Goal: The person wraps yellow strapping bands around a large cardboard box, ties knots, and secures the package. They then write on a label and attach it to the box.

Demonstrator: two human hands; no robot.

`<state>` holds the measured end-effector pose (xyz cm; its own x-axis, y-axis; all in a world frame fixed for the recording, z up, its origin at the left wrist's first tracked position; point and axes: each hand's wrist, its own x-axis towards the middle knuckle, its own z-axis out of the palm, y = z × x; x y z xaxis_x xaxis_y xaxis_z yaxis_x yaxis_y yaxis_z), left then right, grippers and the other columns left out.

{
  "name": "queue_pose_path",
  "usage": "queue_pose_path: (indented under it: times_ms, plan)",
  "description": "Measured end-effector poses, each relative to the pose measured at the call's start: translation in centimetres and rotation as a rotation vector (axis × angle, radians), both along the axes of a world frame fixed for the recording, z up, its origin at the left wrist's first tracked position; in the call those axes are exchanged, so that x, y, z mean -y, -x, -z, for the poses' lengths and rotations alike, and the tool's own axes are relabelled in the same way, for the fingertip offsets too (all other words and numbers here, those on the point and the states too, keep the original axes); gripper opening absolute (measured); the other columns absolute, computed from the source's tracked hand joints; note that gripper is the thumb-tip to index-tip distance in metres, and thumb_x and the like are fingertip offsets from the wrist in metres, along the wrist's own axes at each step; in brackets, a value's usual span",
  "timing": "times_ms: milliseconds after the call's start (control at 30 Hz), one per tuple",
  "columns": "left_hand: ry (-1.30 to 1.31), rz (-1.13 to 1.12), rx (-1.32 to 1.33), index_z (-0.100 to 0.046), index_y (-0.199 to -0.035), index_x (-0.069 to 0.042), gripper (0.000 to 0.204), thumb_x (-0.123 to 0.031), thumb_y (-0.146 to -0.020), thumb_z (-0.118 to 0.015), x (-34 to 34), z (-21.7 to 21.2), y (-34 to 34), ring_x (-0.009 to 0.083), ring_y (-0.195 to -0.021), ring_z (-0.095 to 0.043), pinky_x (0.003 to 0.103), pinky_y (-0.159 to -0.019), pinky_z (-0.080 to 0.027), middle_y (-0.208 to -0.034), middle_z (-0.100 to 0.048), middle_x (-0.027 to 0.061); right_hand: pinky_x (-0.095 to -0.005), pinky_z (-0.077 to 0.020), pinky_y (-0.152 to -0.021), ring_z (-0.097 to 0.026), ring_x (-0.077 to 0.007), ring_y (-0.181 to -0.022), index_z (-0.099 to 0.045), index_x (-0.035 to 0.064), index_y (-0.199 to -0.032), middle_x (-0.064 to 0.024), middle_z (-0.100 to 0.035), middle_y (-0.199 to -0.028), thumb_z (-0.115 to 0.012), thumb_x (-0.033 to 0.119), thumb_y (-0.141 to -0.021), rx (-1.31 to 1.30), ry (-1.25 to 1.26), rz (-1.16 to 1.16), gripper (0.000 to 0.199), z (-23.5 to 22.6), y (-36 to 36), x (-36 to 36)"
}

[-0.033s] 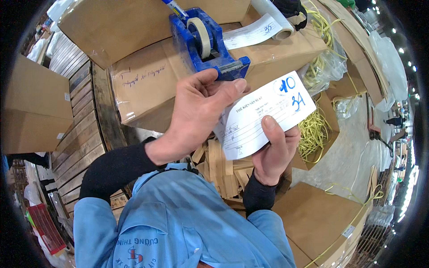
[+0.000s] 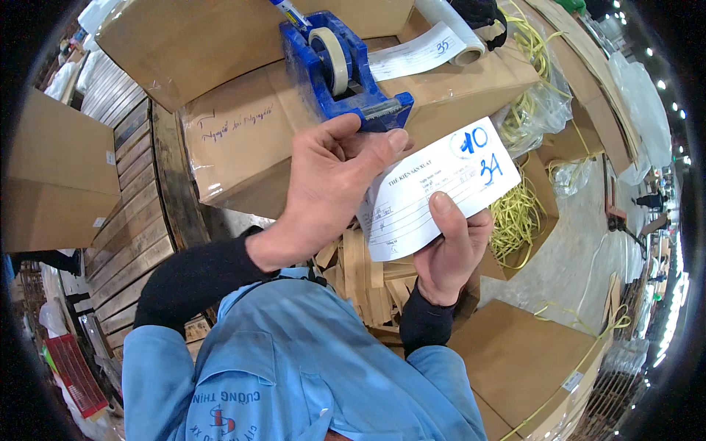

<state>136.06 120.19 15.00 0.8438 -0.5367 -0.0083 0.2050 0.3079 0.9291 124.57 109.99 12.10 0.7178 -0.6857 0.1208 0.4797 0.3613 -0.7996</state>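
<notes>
My right hand [image 2: 457, 246] grips a white printed paper slip [image 2: 419, 209] with blue handwriting, its thumb lying across the front. The slip is tilted, and its upper left edge runs up against my left hand [image 2: 312, 195]. That hand is closed, with thumb and fingertips drawn together right at the cutter end of a blue tape dispenser [image 2: 294, 62]. Whatever lies between those fingertips is too small to make out. A roll of pale tape [image 2: 338, 65] sits in the dispenser, which rests on a cardboard box [image 2: 235, 136].
A blue marker [image 2: 288, 11] stands in the dispenser. Behind it are another handwritten slip [image 2: 412, 55] and a clear film roll [image 2: 467, 53]. Yellow strapping [image 2: 515, 224] fills a carton at right. Wooden pieces [image 2: 360, 272] lie below my hands; wooden slats [image 2: 140, 220] run along the left.
My left hand and wrist have shifted very slightly to the right. The slip and my right hand look almost the same.
</notes>
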Motion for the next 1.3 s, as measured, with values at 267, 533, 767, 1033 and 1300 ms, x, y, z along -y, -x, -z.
queue_pose_path:
  times_ms: [267,533,767,1033,1300]
  plan:
    - [0.039,-0.168,0.169,-0.064,-0.084,0.001,0.018,-0.011,-0.095,-0.071,1.7,1.7,-0.8,0.0079,-0.073,-0.068,0.022,-0.058,-0.055,-0.091,-0.076,0.0146,-0.0282,-0.0529,-0.085,-0.069,-0.0144,-0.094,-0.070,-0.0058,-0.111,-0.0123,-0.073,-0.107,-0.069,-0.002,-0.090,-0.010,0.005,-0.018,0.021,3.0,-1.4,0.2]
    - [-0.022,-0.209,0.247,-0.063,-0.078,0.004,0.020,-0.004,-0.095,-0.069,1.8,2.0,-1.1,0.0100,-0.076,-0.070,0.025,-0.059,-0.058,-0.089,-0.076,0.0156,-0.0268,-0.0527,-0.085,-0.068,-0.0127,-0.094,-0.071,-0.0041,-0.110,-0.0113,-0.073,-0.107,-0.068,-0.002,-0.092,-0.028,-0.021,-0.019,0.018,4.1,-2.5,0.0]
    - [-0.053,-0.239,0.398,-0.070,-0.076,0.007,0.018,-0.003,-0.092,-0.072,1.6,2.7,-1.9,0.0044,-0.067,-0.064,0.022,-0.052,-0.051,-0.072,-0.072,0.0072,-0.0275,-0.0526,-0.088,-0.068,-0.0126,-0.095,-0.071,-0.0038,-0.110,-0.0106,-0.073,-0.108,-0.068,-0.002,-0.092,0.009,-0.025,-0.037,0.019,5.4,-3.4,0.0]
    - [-0.319,-0.224,0.614,-0.077,-0.095,0.004,0.009,-0.002,-0.090,-0.073,0.6,3.5,-2.3,0.0090,-0.067,-0.068,0.024,-0.059,-0.054,-0.080,-0.076,0.0099,-0.0280,-0.0518,-0.088,-0.067,-0.0121,-0.096,-0.071,-0.0041,-0.111,-0.0096,-0.073,-0.108,-0.068,-0.001,-0.092,-0.015,-0.002,-0.033,0.019,6.7,-3.7,0.1]
    - [-0.257,-0.230,0.767,-0.077,-0.095,0.003,0.009,-0.001,-0.086,-0.075,0.6,3.8,-2.5,0.0090,-0.065,-0.068,0.023,-0.058,-0.053,-0.078,-0.075,0.0080,-0.0252,-0.0519,-0.079,-0.065,-0.0092,-0.088,-0.072,-0.0039,-0.108,-0.0071,-0.073,-0.102,-0.069,0.004,-0.094,-0.082,-0.052,-0.065,0.016,7.6,-2.6,-0.7]
